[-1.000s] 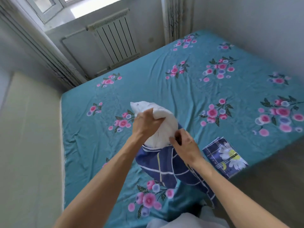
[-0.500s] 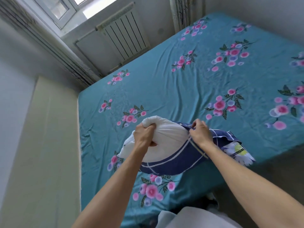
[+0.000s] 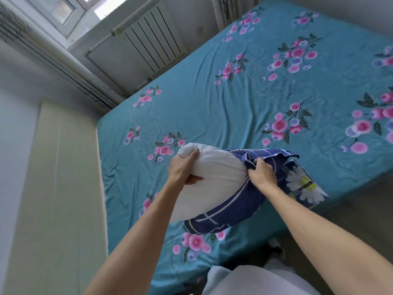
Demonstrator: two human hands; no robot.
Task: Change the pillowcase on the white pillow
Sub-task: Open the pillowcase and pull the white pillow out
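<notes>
Two hands gripping, pillow [image 3: 214, 175] half-hidden in pillowcase [image 3: 240, 207]

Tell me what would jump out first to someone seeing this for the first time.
Front and centre, the left hand grips a white pillow while the right hand pinches the bunched edge of a navy plaid pillowcase covering its right end. Behind them spreads a teal sheet with pink flowers, and a folded daisy-print pillowcase lies near its right edge.
</notes>
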